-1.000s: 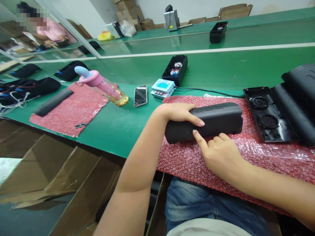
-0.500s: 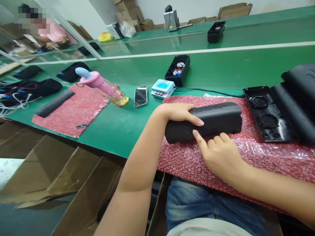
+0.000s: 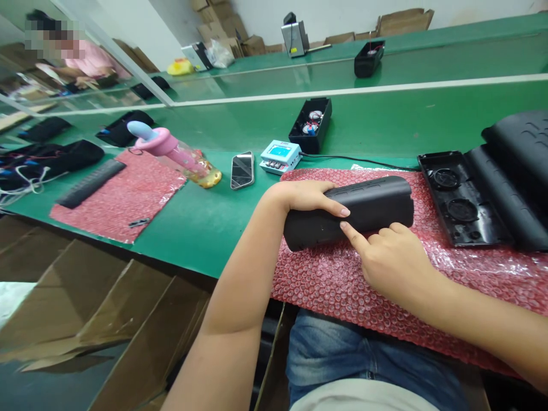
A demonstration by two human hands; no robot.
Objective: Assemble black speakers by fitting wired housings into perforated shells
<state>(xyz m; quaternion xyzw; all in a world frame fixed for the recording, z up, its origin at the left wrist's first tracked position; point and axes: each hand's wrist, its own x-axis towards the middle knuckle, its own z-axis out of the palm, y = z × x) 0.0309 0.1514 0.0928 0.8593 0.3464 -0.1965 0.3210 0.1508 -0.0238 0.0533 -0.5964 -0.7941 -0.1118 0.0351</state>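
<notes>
A long black plastic speaker housing [image 3: 377,208] with a curved back and slots along its top is tilted over red bubble wrap [image 3: 317,285]. My left hand [image 3: 312,197] lies over its left part, thumb along the front and the other fingers mostly hidden behind. My right hand [image 3: 394,262] is at its lower edge, the index fingertip touching the front just below my left thumb. The other right fingers are curled in, their tips hidden. Right of the hands lies an open black shell [image 3: 456,194] with two round speakers.
More black housings [image 3: 522,154] are stacked at the right. Behind my left hand are a light-blue meter [image 3: 280,157] with a cable, a phone [image 3: 242,170] and an open speaker box [image 3: 311,123]. A pink-lidded bottle [image 3: 184,157] leans leftward. A person in pink [image 3: 92,60] sits far left.
My right index fingertip has slid a little to the right along the housing's front. My left hand keeps its hold. The whole view has shifted slightly.
</notes>
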